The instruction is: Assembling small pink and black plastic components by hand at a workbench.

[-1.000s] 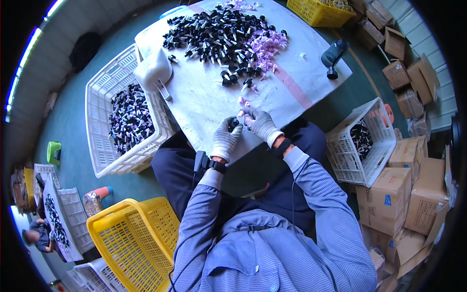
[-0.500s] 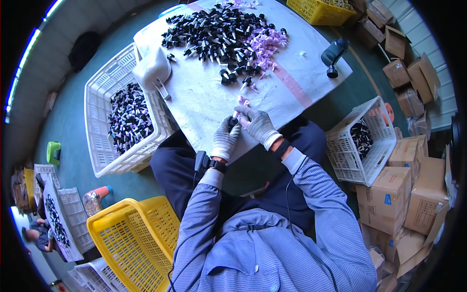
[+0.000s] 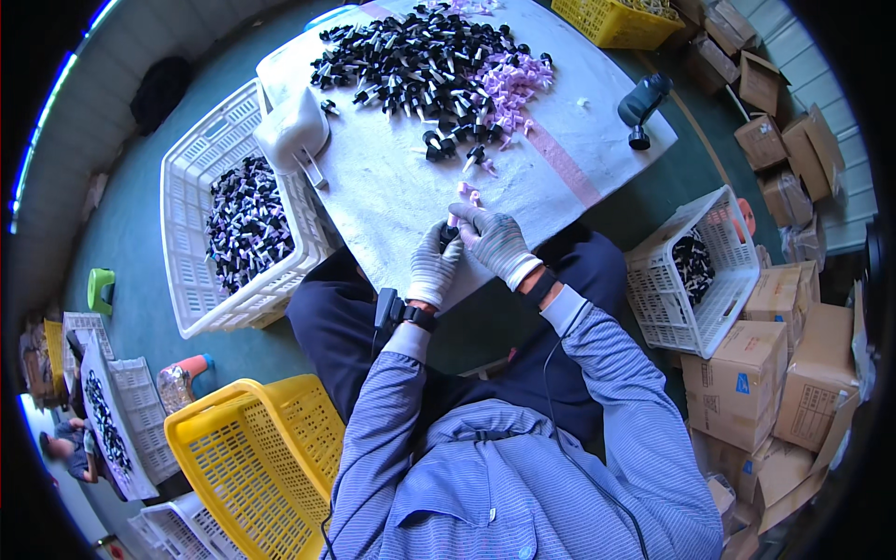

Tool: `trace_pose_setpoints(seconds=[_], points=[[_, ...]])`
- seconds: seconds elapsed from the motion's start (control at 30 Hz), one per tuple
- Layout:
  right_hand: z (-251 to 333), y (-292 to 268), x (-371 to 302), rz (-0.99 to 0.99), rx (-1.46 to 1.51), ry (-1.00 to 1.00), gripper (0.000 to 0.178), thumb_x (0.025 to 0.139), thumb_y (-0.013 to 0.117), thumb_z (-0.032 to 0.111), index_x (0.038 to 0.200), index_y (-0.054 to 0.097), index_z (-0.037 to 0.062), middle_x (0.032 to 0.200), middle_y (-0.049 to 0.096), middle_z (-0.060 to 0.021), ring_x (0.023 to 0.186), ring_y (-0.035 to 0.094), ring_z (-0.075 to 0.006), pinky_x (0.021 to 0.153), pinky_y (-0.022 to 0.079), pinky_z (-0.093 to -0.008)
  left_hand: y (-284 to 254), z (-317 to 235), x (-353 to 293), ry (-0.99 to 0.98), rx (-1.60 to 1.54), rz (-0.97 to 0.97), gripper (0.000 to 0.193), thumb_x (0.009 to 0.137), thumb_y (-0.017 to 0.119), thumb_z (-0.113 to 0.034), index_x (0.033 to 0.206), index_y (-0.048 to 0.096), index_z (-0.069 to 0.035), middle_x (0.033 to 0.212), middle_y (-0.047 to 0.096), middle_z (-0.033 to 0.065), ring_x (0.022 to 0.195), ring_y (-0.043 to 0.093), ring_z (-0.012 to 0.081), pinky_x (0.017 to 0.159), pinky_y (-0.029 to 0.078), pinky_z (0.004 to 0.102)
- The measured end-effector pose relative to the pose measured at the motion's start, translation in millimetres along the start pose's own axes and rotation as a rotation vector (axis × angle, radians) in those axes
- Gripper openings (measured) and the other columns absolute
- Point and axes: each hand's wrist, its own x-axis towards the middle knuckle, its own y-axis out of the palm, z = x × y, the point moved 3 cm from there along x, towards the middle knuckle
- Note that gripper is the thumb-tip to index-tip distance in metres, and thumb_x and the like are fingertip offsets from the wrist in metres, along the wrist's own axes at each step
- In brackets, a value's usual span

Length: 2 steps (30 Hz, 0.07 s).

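Note:
Both of my hands wear light grey-white gloves and meet near the front of the white table (image 3: 373,210). My left hand (image 3: 433,266) is closed around a small black part (image 3: 450,233) with a pink piece (image 3: 454,221) at its upper end. The fingers of my right hand (image 3: 495,245) pinch at that pink piece from the right, hiding some of it. Just beyond my fingertips lie a few loose pink pieces (image 3: 470,195). Farther back spreads a heap of black parts with pale stems (image 3: 401,70), with a pile of pink pieces (image 3: 511,89) along its right side.
A white scoop-like container (image 3: 291,135) sits at the table's left edge; a dark green device (image 3: 642,101) stands at the right. White crates with black parts flank me, left (image 3: 177,252) and right (image 3: 653,280). A yellow crate (image 3: 224,392) is lower left; cardboard boxes (image 3: 737,383) stack right.

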Motion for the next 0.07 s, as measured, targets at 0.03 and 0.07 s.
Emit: trace_pose_setpoints(seconds=[0.03, 0.07], points=[[1.3, -0.4, 0.0, 0.007, 0.001, -0.009, 0.027, 0.088, 0.059, 0.015, 0.113, 0.068, 0.0142, 0.088, 0.068, -0.0181, 0.078, 0.069, -0.0321, 0.068, 0.054, -0.0391, -0.5, -0.8, -0.6, 0.001, 0.0, 0.008, 0.038, 0.087, 0.068, -0.02, 0.121, 0.059, -0.006, 0.1, 0.069, 0.015, 0.089, 0.067, 0.0274, 0.081, 0.051, 0.0365], [0.9, -0.6, -0.2, 0.007, 0.0, -0.008, 0.027, 0.088, 0.059, 0.015, 0.113, 0.068, 0.0142, 0.088, 0.068, -0.0181, 0.078, 0.069, -0.0321, 0.068, 0.054, -0.0391, -0.7, -2.2, -1.0, 0.004, -0.001, 0.016, 0.038, 0.088, 0.068, -0.021, 0.122, 0.059, -0.006, 0.1, 0.07, 0.0148, 0.089, 0.067, 0.0278, 0.081, 0.051, 0.0368]])
